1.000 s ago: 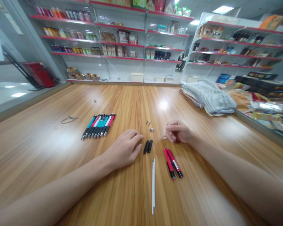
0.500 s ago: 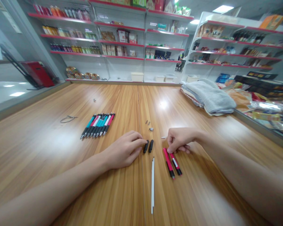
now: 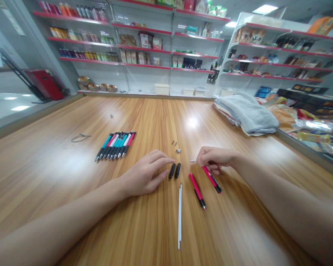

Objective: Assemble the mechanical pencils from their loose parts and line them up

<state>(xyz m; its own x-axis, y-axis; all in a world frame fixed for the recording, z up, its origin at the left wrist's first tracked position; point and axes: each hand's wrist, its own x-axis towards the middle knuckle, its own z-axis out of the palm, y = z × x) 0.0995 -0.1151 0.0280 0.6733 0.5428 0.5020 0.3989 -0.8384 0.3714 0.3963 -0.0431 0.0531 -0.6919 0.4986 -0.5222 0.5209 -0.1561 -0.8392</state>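
My right hand [image 3: 214, 159] pinches the top end of a red pen barrel [image 3: 211, 179] and holds it slanted just above the wooden table [image 3: 72, 177]. A second red pen barrel [image 3: 197, 190] lies on the table to its left. My left hand [image 3: 145, 173] rests flat with fingers stretched toward two short black pen grips [image 3: 174, 170]. Two thin white refills [image 3: 180, 210] lie side by side nearer to me. Small metal springs and tips [image 3: 176, 146] lie beyond the grips. A tiny white piece [image 3: 192, 161] sits beside my right hand.
A row of several assembled teal and red pens [image 3: 115, 145] lies to the left. A loose wire loop [image 3: 80, 138] lies further left. Folded striped cloth [image 3: 248, 113] sits at the right edge beside packaged goods [image 3: 313, 125]. Stocked shop shelves [image 3: 144, 48] stand behind the table.
My right hand moved down to the two red barrels, took hold of the right one and lifted it away from the other. My left hand stayed in place.
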